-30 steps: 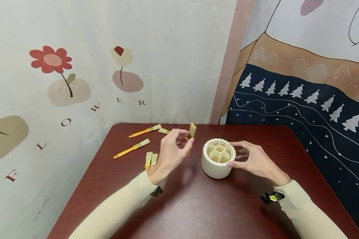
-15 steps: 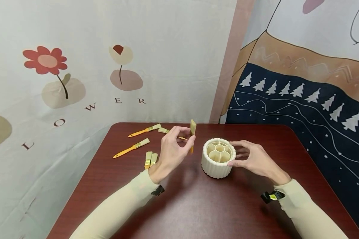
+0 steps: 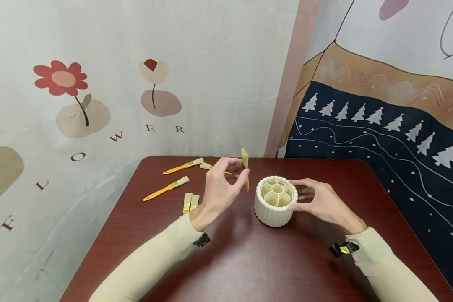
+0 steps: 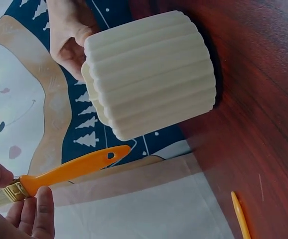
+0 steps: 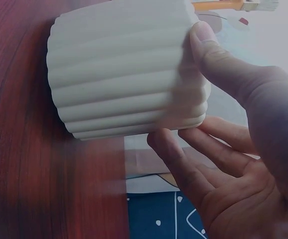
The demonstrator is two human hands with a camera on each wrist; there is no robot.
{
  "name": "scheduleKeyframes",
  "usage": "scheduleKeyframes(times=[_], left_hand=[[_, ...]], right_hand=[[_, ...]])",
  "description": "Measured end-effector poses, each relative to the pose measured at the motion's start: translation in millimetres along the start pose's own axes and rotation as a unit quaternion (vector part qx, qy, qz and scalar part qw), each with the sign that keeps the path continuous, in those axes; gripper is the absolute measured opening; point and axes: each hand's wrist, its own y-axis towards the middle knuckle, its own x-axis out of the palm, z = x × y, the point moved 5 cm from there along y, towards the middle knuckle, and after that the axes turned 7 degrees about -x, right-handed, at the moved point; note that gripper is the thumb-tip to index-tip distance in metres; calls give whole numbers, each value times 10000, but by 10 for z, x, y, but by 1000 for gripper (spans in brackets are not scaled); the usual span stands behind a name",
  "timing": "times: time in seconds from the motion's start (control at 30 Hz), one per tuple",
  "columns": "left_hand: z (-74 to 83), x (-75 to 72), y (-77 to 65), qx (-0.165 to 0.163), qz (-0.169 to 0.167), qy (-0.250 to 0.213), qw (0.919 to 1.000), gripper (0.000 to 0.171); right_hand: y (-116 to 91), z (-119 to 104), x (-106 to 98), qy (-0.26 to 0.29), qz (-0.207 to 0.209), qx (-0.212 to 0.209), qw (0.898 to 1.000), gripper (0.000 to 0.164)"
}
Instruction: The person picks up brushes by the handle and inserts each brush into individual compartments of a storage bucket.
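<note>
My left hand (image 3: 220,186) pinches a paintbrush (image 3: 245,158), raised to the left of a cream ribbed round organizer (image 3: 273,214). Bristles point up and the orange handle down. In the left wrist view, thumb and fingers meet at the metal ferrule (image 4: 17,190), and the handle (image 4: 79,167) extends toward the organizer without touching it. The organizer stands upright on the table, its petal-shaped compartments facing up. My right hand (image 3: 324,201) grips its right side, thumb at the near rim and fingers around the far side. The right wrist view shows that thumb (image 5: 218,55) on the rim.
Left on the dark red table (image 3: 264,264) lie more paintbrushes: one in the middle (image 3: 166,188), one at the back (image 3: 183,166), another (image 3: 206,166) partly behind my left hand. Two side by side (image 3: 187,203) are partly covered by my left wrist. Printed curtains hang behind.
My left hand has moved slightly right and up with the paintbrush, bringing it nearer the organizer. The brush stands a bit more upright. My right hand and the organizer have stayed put.
</note>
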Motion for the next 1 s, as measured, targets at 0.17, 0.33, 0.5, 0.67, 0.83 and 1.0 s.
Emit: scheduleKeyframes(times=[0.17,0.33,0.5,0.67,0.83,1.0], left_hand=[[36,16,17,33,-75,-25,10000,23],[72,25,26,34,-135,-51,9999,25],[96,42,19,14,-175,-121,9998,25],[114,62,15,8,-235,-158,9996,25],[126,82,19,-14,-285,-179,9994,25],[138,102,26,-17,-373,-259,9990,25]], right_hand=[[0,0,2,7,3,17,10000,84],[-5,11,6,12,11,47,10000,83],[-5,14,10,17,23,95,10000,84],[-5,11,13,16,24,106,9999,84],[-5,9,8,18,30,99,9999,84],[-5,4,7,21,22,113,9999,84]])
